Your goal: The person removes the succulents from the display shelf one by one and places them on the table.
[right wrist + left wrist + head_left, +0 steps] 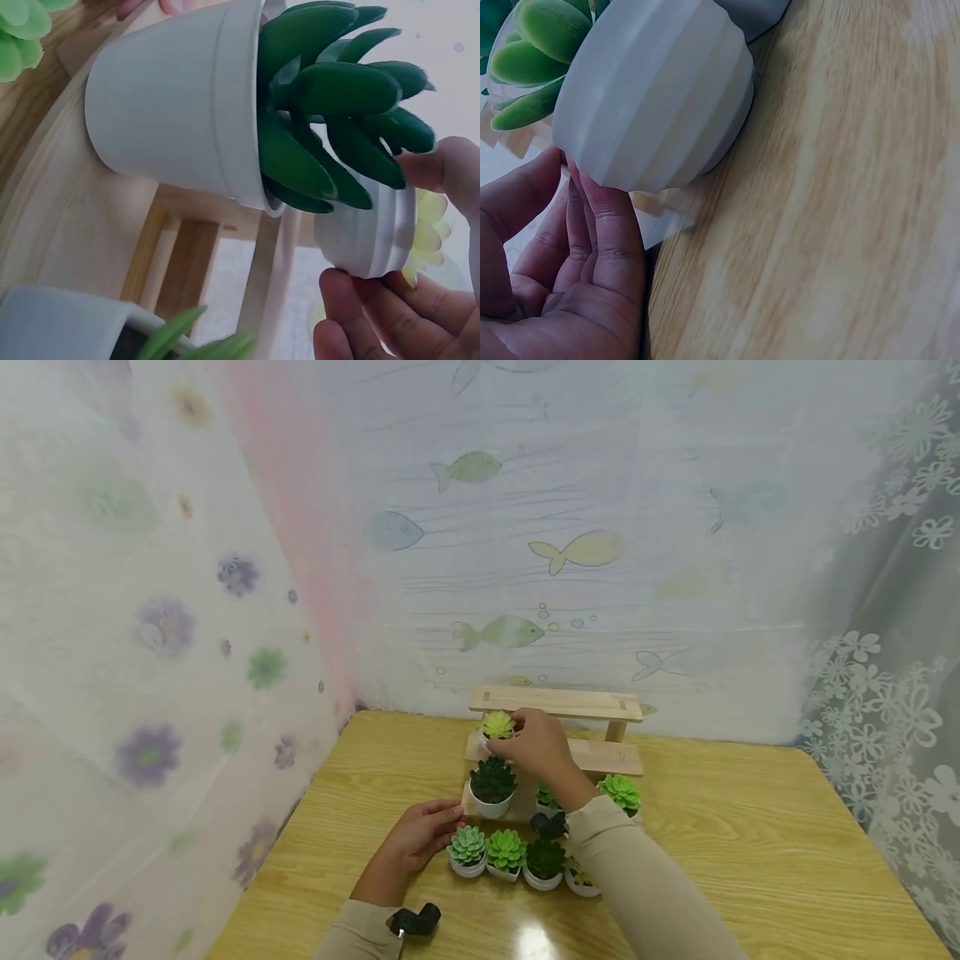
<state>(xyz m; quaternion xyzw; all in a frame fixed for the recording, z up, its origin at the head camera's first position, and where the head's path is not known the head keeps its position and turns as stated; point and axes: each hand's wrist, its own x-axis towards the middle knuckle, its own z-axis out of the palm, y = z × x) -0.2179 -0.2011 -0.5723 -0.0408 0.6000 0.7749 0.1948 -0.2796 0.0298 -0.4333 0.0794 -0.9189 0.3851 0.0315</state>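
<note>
My right hand (pixel 540 747) pinches a small white pot (pixel 364 232) with a yellow-green succulent (pixel 497 725) at the left end of the middle shelf of a tiered wooden plant stand (pixel 555 700). Thumb and fingertips sit on opposite sides of the pot. Just in front, on the lowest shelf, stands a dark green succulent (pixel 492 783) in a plain white pot (pixel 172 112). At that shelf's left end, my left hand (pixel 420 835) pinches the stand's edge; its fingertips are partly hidden behind a ribbed white pot (pixel 660 97) in the left wrist view.
Several potted succulents line the table before the stand, among them a pale green one (pixel 468 845) and a bright green one (pixel 506 850). Another bright green succulent (pixel 621 792) is at the lowest shelf's right end. A patterned curtain (pixel 480 577) hangs behind the wooden table (pixel 750 827).
</note>
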